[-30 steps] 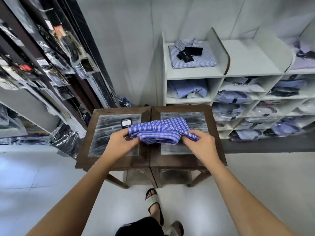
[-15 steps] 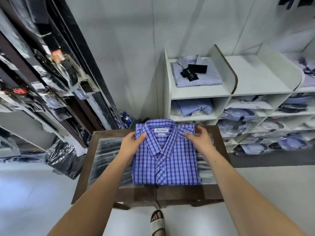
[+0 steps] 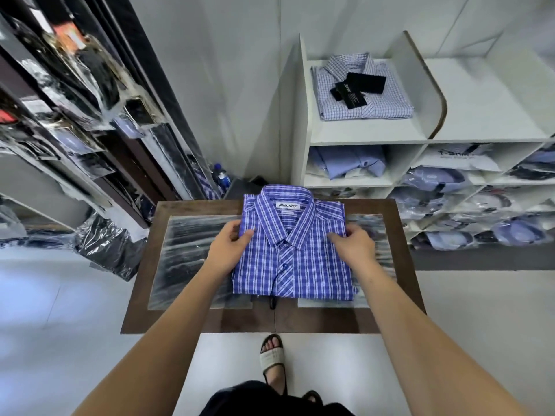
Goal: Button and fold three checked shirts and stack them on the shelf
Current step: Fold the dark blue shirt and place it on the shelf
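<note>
A: Though the collar label's lettering is too blurred to read, the blue checked shirt (image 3: pixel 292 250) lies folded on the tabletop (image 3: pixel 399 235).

B: Left hand (image 3: pixel 229 249) and right hand (image 3: pixel 354 246) pinch its side edges with curled fingers (image 3: pixel 244 235); the black tags' (image 3: pixel 357 90) print on the shelf (image 3: pixel 369 135) shirt is illegible.

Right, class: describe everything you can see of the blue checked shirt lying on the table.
The blue checked shirt looks like woven cloth, blue with white checks. It lies folded into a neat rectangle, front up, collar away from the person, a white label inside the neck and dark buttons down the closed placket. It rests on the brown table. The left hand pinches its left edge below the collar; the right hand grips the right edge.
</note>
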